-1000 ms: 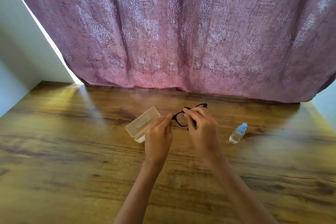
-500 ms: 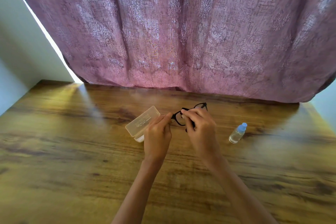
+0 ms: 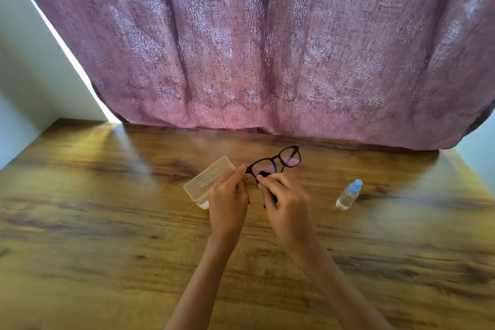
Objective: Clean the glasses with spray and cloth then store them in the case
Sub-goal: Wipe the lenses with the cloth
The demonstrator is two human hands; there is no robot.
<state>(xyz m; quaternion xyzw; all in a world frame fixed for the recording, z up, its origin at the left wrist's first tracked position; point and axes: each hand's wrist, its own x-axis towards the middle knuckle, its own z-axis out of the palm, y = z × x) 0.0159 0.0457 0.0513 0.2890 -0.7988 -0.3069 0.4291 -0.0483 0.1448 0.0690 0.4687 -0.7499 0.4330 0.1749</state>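
Black-framed glasses are held above the wooden table, lenses facing me. My left hand pinches the frame's left end. My right hand grips a small dark cloth and presses it against the left lens. A translucent plastic case lies on the table just left of my left hand, its lid up. A small clear spray bottle with a pale blue cap stands to the right, apart from both hands.
A mauve patterned curtain hangs along the table's far edge. A pale wall borders the left side, with a bright strip of light beside the curtain. Bare wood lies in front of my forearms.
The glasses have tilted up and now show more of both lenses. My right hand has slid down toward the left lens with the cloth. The case and bottle stay put.
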